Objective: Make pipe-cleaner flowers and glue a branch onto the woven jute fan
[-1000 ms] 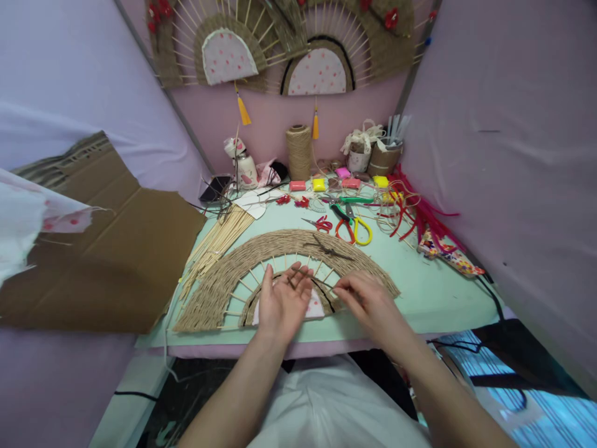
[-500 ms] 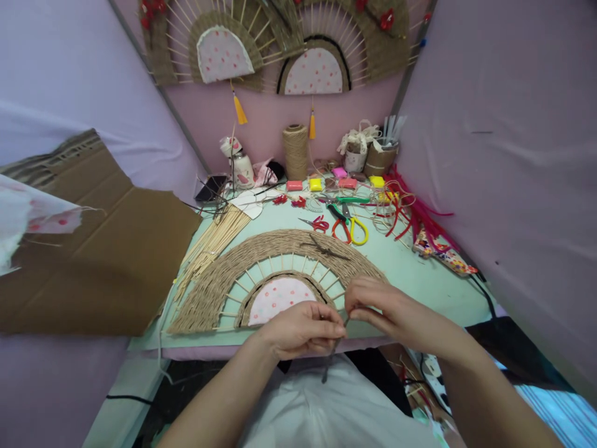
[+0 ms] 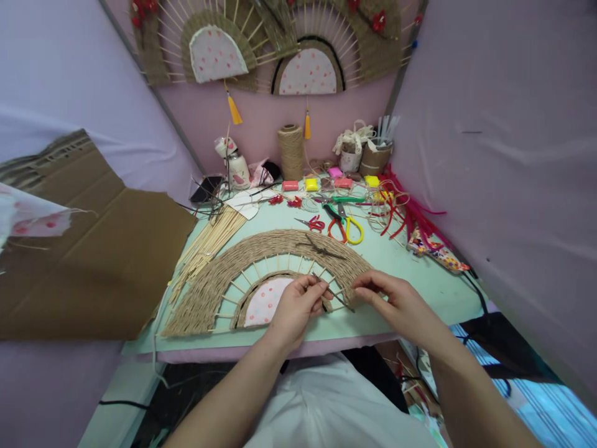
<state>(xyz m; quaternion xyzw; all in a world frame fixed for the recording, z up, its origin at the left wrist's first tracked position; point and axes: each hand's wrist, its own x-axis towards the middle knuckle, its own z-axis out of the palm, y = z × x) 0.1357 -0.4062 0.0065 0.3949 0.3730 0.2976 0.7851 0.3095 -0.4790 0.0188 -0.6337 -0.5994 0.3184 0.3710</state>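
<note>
A thin dark twig-like piece (image 3: 342, 301) is pinched in my left hand (image 3: 301, 309), slanting down to the right from my fingertips. My right hand (image 3: 389, 303) is just right of its lower end, thumb and fingers drawn together; whether anything small is between them is hidden. Beneath my hands lies a woven twine fan (image 3: 208, 294) with thin stick ribs and a pink-dotted white half-round centre (image 3: 265, 303). A similar dark branched twig (image 3: 321, 250) rests on the fan's upper band.
Red-handled scissors (image 3: 317, 223), yellow-and-orange-handled scissors (image 3: 355, 230) and green pliers (image 3: 342, 200) lie behind the fan. Bamboo sticks (image 3: 209, 246) and a cardboard sheet (image 3: 116, 261) are at left. A twine spool (image 3: 291, 152) stands at the back. Pink fuzzy stems (image 3: 415, 214) lie right.
My left hand has raised the twig piece from the table's front edge to over the fan, turning it to a slant. My right hand has come away from it, slightly to the right.
</note>
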